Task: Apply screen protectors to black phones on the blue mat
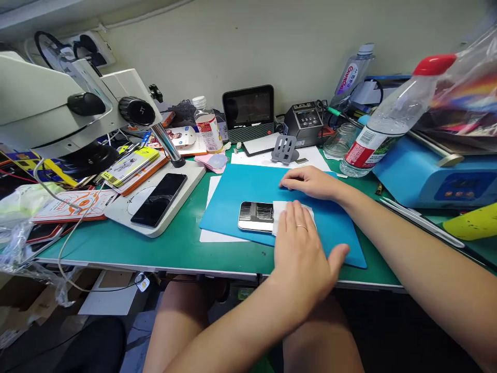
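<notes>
White cloth (277,220) under the left hand (298,246), fingers flat, covers the right end of the phone (254,216), mid-frame. The bare part seems unfinished; the right hand (312,182) curls loosely, whether empty I can't tell.

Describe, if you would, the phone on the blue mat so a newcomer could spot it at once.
On the green table, find the blue mat. The phone lies flat there, its right end under a white wipe pressed by the left hand. Unlike the dark phone on the microscope base, it shows a bright silver edge and pale streaks.
</notes>
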A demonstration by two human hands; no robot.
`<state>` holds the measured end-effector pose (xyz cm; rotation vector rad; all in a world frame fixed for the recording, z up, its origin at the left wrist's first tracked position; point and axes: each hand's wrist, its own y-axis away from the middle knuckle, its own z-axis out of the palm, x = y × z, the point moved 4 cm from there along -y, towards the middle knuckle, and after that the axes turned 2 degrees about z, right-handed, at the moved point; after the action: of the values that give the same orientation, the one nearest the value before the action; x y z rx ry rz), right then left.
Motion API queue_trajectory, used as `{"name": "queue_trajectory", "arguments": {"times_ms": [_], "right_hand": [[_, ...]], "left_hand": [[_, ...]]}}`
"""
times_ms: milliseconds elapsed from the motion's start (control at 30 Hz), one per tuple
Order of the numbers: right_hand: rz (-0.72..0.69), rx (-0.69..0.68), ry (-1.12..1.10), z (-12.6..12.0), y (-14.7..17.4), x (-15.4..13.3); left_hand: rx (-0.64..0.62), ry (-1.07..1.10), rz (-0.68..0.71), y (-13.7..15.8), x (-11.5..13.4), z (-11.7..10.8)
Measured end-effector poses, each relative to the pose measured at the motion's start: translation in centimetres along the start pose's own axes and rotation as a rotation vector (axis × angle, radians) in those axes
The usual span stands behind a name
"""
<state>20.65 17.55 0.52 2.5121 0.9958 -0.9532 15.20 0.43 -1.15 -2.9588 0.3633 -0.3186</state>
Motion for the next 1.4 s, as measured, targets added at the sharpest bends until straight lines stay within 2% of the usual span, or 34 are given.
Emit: {"name": "queue_trajectory", "arguments": {"times_ms": [67, 133, 267, 367, 433, 533, 633, 733, 800, 867, 933, 1067, 1133, 1267, 1400], "right_hand": [[0.002, 0.001, -0.005, 0.0, 0.0, 0.1], [0.008, -0.007, 0.000, 0.0, 0.0, 0.3], [0.000, -0.014, 0.016, 0.0, 0.0, 0.3], [0.000, -0.012, 0.030, 0.0, -0.1, 0.2], [0.008, -0.007, 0.047, 0.0, -0.3, 0.1], [0.009, -0.008, 0.065, 0.2, -0.4, 0.2], [-0.003, -0.016, 0.044, 0.2, -0.4, 0.3], [-0.012, -0.010, 0.022, 0.2, -0.3, 0.4], [-0.009, -0.004, 0.020, 0.1, -0.2, 0.4], [-0.007, 0.001, 0.016, 0.1, -0.2, 0.5], [-0.008, 0.004, 0.015, 0.1, -0.2, 0.4], [-0.008, -0.003, 0.033, 0.2, -0.2, 0.4], [-0.006, -0.004, 0.037, 0.2, -0.2, 0.4], [-0.001, 0.000, 0.029, 0.2, -0.3, 0.4], [0.000, 0.000, 0.027, 0.1, -0.4, 0.3]], "left_hand": [[0.014, 0.017, 0.043, 0.8, 0.3, -0.1], [0.013, 0.021, 0.080, 2.4, -0.7, -0.5], [-0.009, -0.048, 0.063, 5.2, -5.4, -1.5], [-0.020, -0.116, -0.004, 5.0, -8.6, -2.2], [-0.032, -0.128, -0.048, 3.8, -9.6, -2.2], [-0.034, -0.108, -0.099, 1.6, -8.6, -1.7], [-0.027, -0.047, -0.043, 0.3, -4.9, -0.8], [-0.004, 0.012, 0.029, 0.7, -1.5, -0.3], [0.004, 0.037, 0.067, 1.7, -0.8, -0.4], [-0.016, 0.049, 0.103, 2.9, -1.5, -0.7], [-0.049, 0.036, 0.112, 4.0, -3.4, -1.3], [-0.065, -0.054, 0.015, 5.1, -7.8, -2.3], [-0.062, -0.084, -0.029, 5.0, -9.0, -2.5], [-0.044, -0.110, -0.086, 3.7, -8.8, -2.1], [-0.013, -0.100, -0.110, 1.7, -6.3, -1.4]]}}
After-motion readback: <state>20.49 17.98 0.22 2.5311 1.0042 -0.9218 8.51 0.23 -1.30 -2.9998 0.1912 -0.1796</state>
